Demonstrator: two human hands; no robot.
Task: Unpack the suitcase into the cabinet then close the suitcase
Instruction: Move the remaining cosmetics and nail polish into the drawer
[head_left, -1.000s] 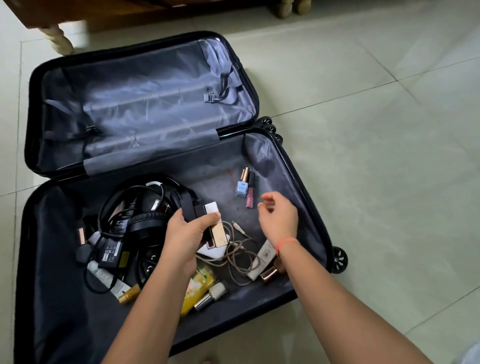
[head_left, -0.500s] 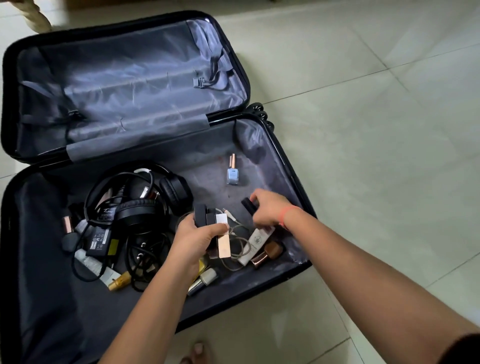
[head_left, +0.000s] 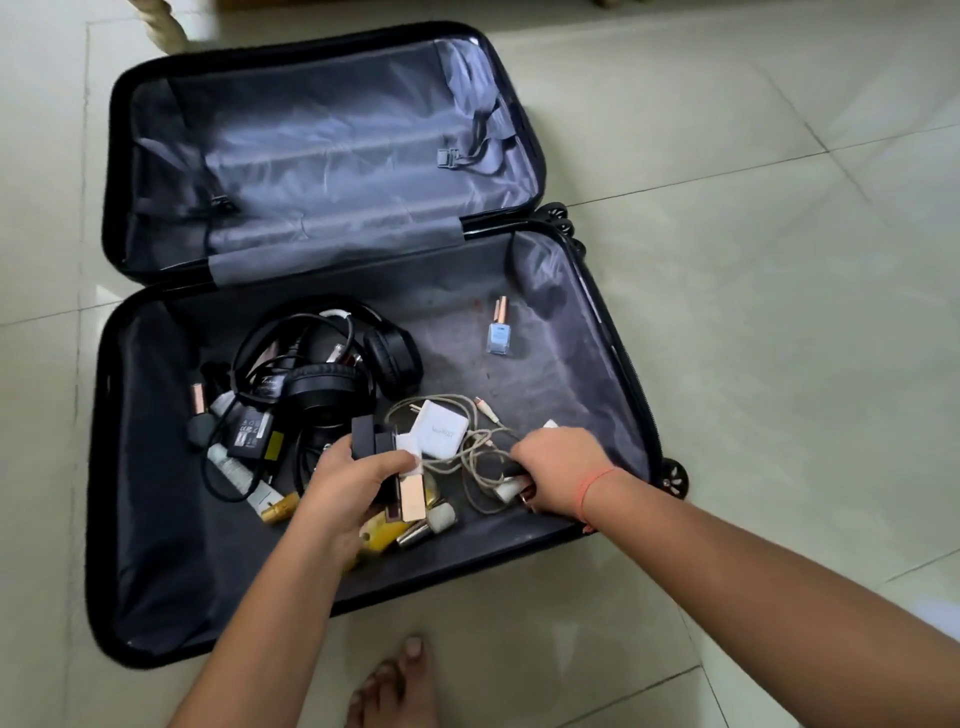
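Note:
A black suitcase (head_left: 98, 467) lies open flat on the floor, its far half bare. The near half holds black headphones (head_left: 332, 384), a black power adapter (head_left: 249, 428) with cables, a white charger (head_left: 441, 428) with a beige cable, a blue nail polish bottle (head_left: 497, 338) and several tubes and bottles. My left hand (head_left: 348, 483) grips a bundle of small cosmetic items, black, white and rose-gold. My right hand (head_left: 558, 467) is curled over small items at the near right corner of the suitcase, pinching a dark tube and white-capped bottles.
Pale floor tiles (head_left: 753, 312) surround the suitcase. A turned furniture leg (head_left: 161, 23) stands just beyond the far left corner. A bare foot (head_left: 400, 686) is on the floor just in front of the suitcase's near edge.
The pink lip gloss that lay beside the blue nail polish was picked up by my right hand. That hand then moved down to the items at the near right corner. The view shifted.

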